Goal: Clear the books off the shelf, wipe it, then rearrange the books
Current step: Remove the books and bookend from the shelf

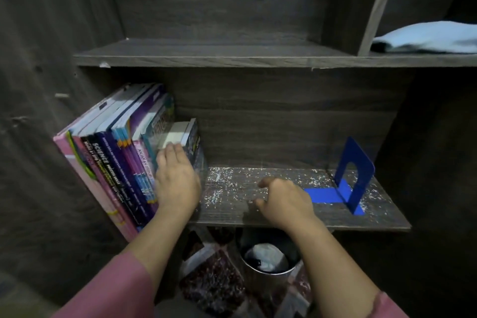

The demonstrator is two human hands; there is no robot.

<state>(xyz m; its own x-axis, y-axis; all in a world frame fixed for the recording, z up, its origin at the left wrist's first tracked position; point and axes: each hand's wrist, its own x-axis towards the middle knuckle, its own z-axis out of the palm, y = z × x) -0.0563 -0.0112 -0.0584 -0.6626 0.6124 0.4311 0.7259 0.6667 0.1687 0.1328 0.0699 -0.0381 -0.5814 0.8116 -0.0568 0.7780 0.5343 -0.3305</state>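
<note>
On the dark wooden shelf's (232,188) left, flat left hand (176,181) tops colourful leaning books (121,152); right hand (286,199), loosely curled, empty, rests mid-shelf; round metal bin (260,277) below holds white wad (268,255).

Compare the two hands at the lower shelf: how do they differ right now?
The left hand lies on the books, fingers stretched over the top of a small book; the right hand is over the bare, speckled shelf board, touching no book. Left fingers look straight; right fingers are loosely curled, holding nothing. Both reach in from pink sleeves.
</note>
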